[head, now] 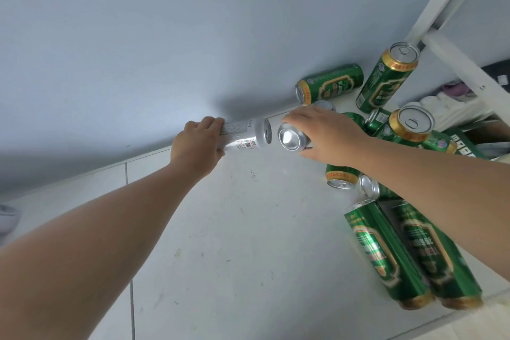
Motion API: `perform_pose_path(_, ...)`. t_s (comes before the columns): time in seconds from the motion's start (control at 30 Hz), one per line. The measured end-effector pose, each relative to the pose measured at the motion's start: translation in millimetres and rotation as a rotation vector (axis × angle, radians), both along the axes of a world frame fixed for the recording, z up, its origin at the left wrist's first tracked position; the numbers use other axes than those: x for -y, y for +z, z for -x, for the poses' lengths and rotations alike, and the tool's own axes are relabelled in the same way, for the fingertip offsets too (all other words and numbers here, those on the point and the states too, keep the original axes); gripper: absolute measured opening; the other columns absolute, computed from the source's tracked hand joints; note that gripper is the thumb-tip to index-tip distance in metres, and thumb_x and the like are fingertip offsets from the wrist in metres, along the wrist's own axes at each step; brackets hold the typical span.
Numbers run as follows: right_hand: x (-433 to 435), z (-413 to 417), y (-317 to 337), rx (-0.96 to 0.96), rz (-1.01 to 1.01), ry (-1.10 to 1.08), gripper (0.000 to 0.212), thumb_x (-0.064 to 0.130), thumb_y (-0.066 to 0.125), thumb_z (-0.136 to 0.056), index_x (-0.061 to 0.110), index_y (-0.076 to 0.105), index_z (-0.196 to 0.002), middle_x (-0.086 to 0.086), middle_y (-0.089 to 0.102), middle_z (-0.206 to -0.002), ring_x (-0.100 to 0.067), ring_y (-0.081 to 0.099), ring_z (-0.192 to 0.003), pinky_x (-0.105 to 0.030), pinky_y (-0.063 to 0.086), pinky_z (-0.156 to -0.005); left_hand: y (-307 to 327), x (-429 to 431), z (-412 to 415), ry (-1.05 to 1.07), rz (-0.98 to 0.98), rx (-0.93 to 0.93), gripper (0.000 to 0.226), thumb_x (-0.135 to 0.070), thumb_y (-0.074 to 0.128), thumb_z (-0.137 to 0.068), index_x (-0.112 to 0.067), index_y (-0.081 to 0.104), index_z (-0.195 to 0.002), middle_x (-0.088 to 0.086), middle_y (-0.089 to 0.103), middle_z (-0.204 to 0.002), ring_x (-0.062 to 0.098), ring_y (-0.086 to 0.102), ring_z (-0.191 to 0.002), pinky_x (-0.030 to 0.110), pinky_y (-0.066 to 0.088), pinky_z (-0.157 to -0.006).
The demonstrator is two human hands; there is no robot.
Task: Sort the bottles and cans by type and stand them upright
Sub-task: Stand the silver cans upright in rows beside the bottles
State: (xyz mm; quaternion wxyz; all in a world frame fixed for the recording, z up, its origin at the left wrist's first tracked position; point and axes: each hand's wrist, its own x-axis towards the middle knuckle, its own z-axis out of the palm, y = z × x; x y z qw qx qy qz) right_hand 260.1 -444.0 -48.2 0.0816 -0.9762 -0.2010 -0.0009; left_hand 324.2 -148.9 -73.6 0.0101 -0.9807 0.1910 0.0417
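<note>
A person's left hand (197, 146) is wrapped around a slim white can (245, 134) lying sideways, its pull-tab top pointing right, close to the foot of the pale blue wall (165, 36). The right hand (328, 136) grasps a second silver-white can (292, 137) just beside the first, its shiny concave base facing the camera.

Both cans are probably thin aluminium: light, smooth, a little slippery and easily dented, so a gentle grasp around the middle of the body looks safest.

To the right of the white can lies a jumble of green cans (386, 251) with gold bands. Most lie on their sides on the white floor (234, 229); two (386, 77) stand tilted or upright.
</note>
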Motion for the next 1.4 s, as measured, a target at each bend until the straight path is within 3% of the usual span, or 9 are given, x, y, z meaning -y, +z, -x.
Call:
perform_pose_path(0.1, -0.7, 1.2, 8.9, 0.005, -0.192, -0.118, 0.068, 0.034, 0.081, -0.080, 0.024, 0.050, -0.139, 0.005, 0.059, -0.135, -0.022, 0.058, -0.117, -0.031, 0.045, -0.083, 0.0, -7.2, 10.5, 0.091, 0.136, -0.014, 0.056, -0.038, 0.074, -0.087, -0.024, 0.048, -0.135, -0.005, 0.056, -0.126, 0.029, 0.057, -0.102, 0.038, 0.048, -0.068)
perform_pose_path(0.2, -7.4, 2.3, 17.9, 0.007, -0.463, -0.239, 0.062, 0.038, 0.083, -0.077, 0.023, 0.055, -0.130, 0.006, 0.065, -0.114, -0.017, 0.063, -0.098, -0.030, 0.049, -0.080, 1.4, -9.4, 26.1, 0.183, 0.277, -0.060, 0.053, -0.040, 0.076, -0.085, -0.023, 0.051, -0.128, -0.005, 0.056, -0.119, 0.026, 0.060, -0.096, 0.035, 0.044, -0.066)
perform_pose_path(0.33, -21.6, 6.7, 29.6, 0.003, -0.686, -0.371, 0.053, 0.042, 0.085, -0.073, 0.025, 0.061, -0.117, 0.011, 0.066, -0.101, -0.008, 0.060, -0.088, -0.018, 0.044, -0.073, 9.6, -5.7, 50.9, 0.314, 0.451, -0.137, 0.045, -0.044, 0.077, -0.083, -0.025, 0.052, -0.114, -0.011, 0.054, -0.107, 0.019, 0.057, -0.091, 0.033, 0.040, -0.072)
perform_pose_path(0.5, -35.4, 16.1, 44.3, -0.038, -0.860, -0.466, 0.051, 0.053, 0.081, -0.065, 0.028, 0.066, -0.107, 0.011, 0.071, -0.098, -0.010, 0.067, -0.092, -0.035, 0.056, -0.080, 16.6, -6.0, 79.1, 0.429, 0.670, -0.213, 0.045, -0.046, 0.079, -0.078, -0.026, 0.057, -0.111, -0.013, 0.063, -0.101, 0.011, 0.061, -0.087, 0.034, 0.052, -0.072)
perform_pose_path(0.6, -42.1, 26.8, 52.7, -0.039, -0.870, -0.479, 0.051, 0.054, 0.081, -0.064, 0.027, 0.066, -0.105, 0.010, 0.071, -0.097, -0.009, 0.067, -0.091, -0.037, 0.056, -0.081, 18.3, -9.1, 94.0, 0.438, 0.758, -0.244, 0.047, -0.047, 0.080, -0.074, -0.029, 0.058, -0.112, -0.015, 0.066, -0.104, 0.011, 0.064, -0.091, 0.037, 0.056, -0.075)
perform_pose_path(0.83, -59.4, 55.7, 51.6, -0.085, -0.680, -0.514, 0.056, 0.050, 0.086, -0.068, 0.023, 0.059, -0.110, 0.012, 0.064, -0.095, -0.002, 0.060, -0.084, -0.026, 0.045, -0.066, 12.7, -9.9, 125.7, 0.444, 0.841, -0.288, 0.041, -0.040, 0.082, -0.076, -0.030, 0.058, -0.108, -0.015, 0.066, -0.101, 0.006, 0.064, -0.088, 0.031, 0.053, -0.069)
perform_pose_path(1.13, -63.3, 65.2, 53.8, -0.229, -0.528, -0.537, 0.064, 0.044, 0.082, -0.070, 0.024, 0.052, -0.123, 0.009, 0.062, -0.106, -0.012, 0.061, -0.095, -0.030, 0.050, -0.075, -4.0, -10.4, 140.5, 0.461, 0.881, -0.322, 0.047, -0.043, 0.082, -0.072, -0.032, 0.057, -0.110, -0.015, 0.068, -0.106, 0.010, 0.066, -0.095, 0.041, 0.058, -0.081)
perform_pose_path(1.27, -57.3, 55.9, 72.6, -0.362, -0.337, -0.493, 0.069, 0.039, 0.078, -0.076, 0.023, 0.043, -0.134, 0.001, 0.056, -0.118, -0.020, 0.057, -0.101, -0.036, 0.049, -0.081, -7.5, -11.1, 141.1, 0.479, 0.893, -0.324, 0.049, -0.045, 0.081, -0.071, -0.033, 0.057, -0.111, -0.017, 0.068, -0.107, 0.010, 0.066, -0.097, 0.042, 0.058, -0.082)
perform_pose_path(1.4, -67.8, 41.9, 94.3, -0.328, 0.041, -0.322, 0.061, 0.040, 0.075, -0.073, 0.017, 0.049, -0.124, 0.002, 0.056, -0.111, -0.021, 0.057, -0.096, -0.037, 0.052, -0.081, -14.6, -11.5, 140.8, 0.505, 0.912, -0.322, 0.051, -0.048, 0.080, -0.070, -0.035, 0.055, -0.112, -0.017, 0.067, -0.108, 0.011, 0.065, -0.099, 0.041, 0.057, -0.084)
